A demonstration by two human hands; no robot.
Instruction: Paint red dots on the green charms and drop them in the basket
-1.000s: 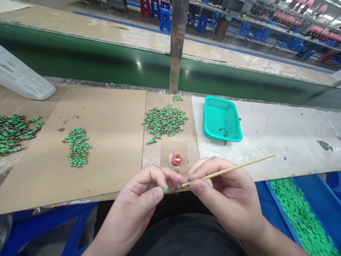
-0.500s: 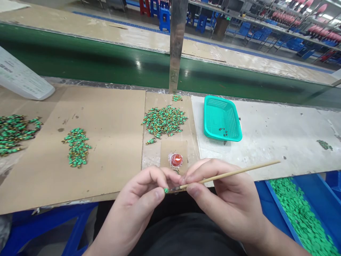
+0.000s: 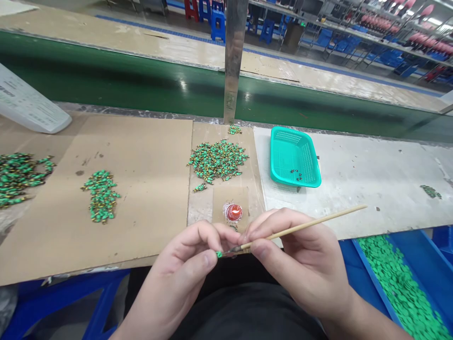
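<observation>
Between the thumb and forefinger of my left hand [image 3: 187, 269] is a small green piece [image 3: 219, 254]. My right hand [image 3: 300, 259] is closed on a thin wooden-handled brush [image 3: 318, 221], tilted up to the right. The brush's dark tip touches or nearly touches the green piece; the exact contact is too small to tell. Just beyond my fingers, a small round pot of red paint [image 3: 234, 212] sits on a cardboard square. Behind it lies a heap of small green and gold pieces [image 3: 218, 160].
A turquoise basket [image 3: 295, 158] with several tiny dark pieces stands right of the heap. More green-gold pieces [image 3: 102, 196] lie at left. A blue bin [image 3: 375, 278] holds green discs at lower right. A metal post [image 3: 231, 66] rises behind the heap.
The brush handle has shifted slightly left and its far end has risen a little. The green piece has moved slightly left and down with my left fingertips.
</observation>
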